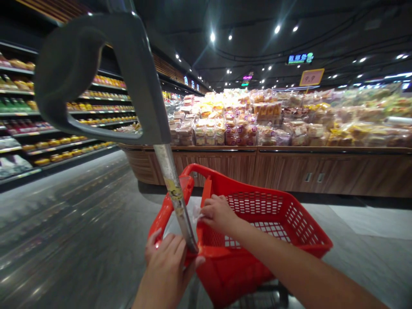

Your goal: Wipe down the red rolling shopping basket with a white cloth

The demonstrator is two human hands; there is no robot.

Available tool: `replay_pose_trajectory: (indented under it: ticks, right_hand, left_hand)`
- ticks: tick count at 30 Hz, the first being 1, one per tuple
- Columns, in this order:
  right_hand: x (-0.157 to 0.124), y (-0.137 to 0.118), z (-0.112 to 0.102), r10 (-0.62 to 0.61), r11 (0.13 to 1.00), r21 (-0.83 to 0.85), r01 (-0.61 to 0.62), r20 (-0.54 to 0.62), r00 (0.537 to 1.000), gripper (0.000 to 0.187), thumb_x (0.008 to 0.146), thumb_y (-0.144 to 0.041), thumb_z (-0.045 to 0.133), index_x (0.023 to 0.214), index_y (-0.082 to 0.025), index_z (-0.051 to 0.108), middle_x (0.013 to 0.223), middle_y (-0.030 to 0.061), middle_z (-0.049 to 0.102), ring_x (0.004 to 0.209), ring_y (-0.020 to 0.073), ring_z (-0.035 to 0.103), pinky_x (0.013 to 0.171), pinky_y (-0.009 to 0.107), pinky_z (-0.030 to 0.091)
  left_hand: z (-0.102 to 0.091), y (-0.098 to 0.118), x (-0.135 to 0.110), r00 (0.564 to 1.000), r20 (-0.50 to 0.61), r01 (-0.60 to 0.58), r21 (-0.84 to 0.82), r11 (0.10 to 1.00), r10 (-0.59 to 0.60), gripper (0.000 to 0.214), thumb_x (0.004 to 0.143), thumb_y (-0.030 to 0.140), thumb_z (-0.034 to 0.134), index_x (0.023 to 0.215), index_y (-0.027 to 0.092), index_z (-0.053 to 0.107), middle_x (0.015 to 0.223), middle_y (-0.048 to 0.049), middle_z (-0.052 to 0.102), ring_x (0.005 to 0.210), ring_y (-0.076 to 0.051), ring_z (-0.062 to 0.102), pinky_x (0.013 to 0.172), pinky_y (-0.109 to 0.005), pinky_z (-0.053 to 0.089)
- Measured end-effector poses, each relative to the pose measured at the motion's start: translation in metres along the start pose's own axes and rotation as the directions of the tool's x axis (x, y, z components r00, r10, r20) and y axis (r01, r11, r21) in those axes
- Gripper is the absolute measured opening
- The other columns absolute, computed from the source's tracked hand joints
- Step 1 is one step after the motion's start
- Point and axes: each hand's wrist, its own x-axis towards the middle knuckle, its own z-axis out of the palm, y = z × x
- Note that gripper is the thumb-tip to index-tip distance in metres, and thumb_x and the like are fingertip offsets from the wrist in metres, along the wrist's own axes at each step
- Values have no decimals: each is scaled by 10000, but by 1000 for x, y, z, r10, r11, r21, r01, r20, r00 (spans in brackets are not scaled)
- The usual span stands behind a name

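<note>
The right hand is at the inner rim of the red plastic basket; its fingers are closed on a small piece of clear plastic, just over this rim. The left hand is at the near-left side of the basket, with fingers bent, just beside the metal pole; one cannot tell if it is grasping something. The grey cart handle rises on top of this pole, left of the basket; the grey floor spreads under and around the basket; beyond the basket stands a wooden tabletop with heaped packaged bread; a yellow price sign stands above it; far left of the basket are long shelves with packaged goods.
</note>
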Motion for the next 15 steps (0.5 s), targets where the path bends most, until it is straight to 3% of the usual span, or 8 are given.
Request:
replay_pose_trajectory:
  ticks: [4, 9, 11, 15]
  right_hand:
    - [-2, 8, -1, 26, 989, 148, -29, 20, 999, 112, 749, -317, 704, 765, -206, 711, 1130, 45, 593, 931, 182, 539, 769, 293, 388]
    - [-3, 6, -1, -145, 967, 224, 120, 97, 985, 72, 780, -172, 644, 771, -188, 714, 813, 20, 665, 731, 131, 582, 668, 216, 414]
    - [-4, 4, 2, -172, 962, 225, 152, 72, 982, 130, 798, -131, 598, 816, -191, 713, 817, 25, 663, 741, 132, 582, 675, 213, 417]
    - [5, 10, 10, -93, 975, 200, 97, -29, 995, 333, 798, -86, 559, 1100, -202, 638, 882, 42, 664, 798, 159, 583, 721, 246, 437]
  left_hand:
    - [-1, 0, 1, 1000, 0, -2, 14, 1000, 2, 240, 782, 453, 598, 770, 215, 568, 727, 11, 610, 727, -191, 554, 919, -473, 247]
    - [-1, -2, 2, 999, -22, -31, 34, 999, 32, 263, 789, 483, 570, 796, 221, 582, 739, 7, 627, 732, -188, 555, 923, -456, 248]
    - [-1, -3, 2, 998, -31, -54, 36, 998, 55, 250, 784, 472, 578, 802, 223, 584, 740, 10, 632, 728, -185, 558, 904, -444, 259]
    - [-1, -4, 2, 997, -49, -64, 37, 997, 66, 256, 775, 476, 592, 777, 220, 574, 716, 19, 622, 706, -178, 556, 891, -431, 263]
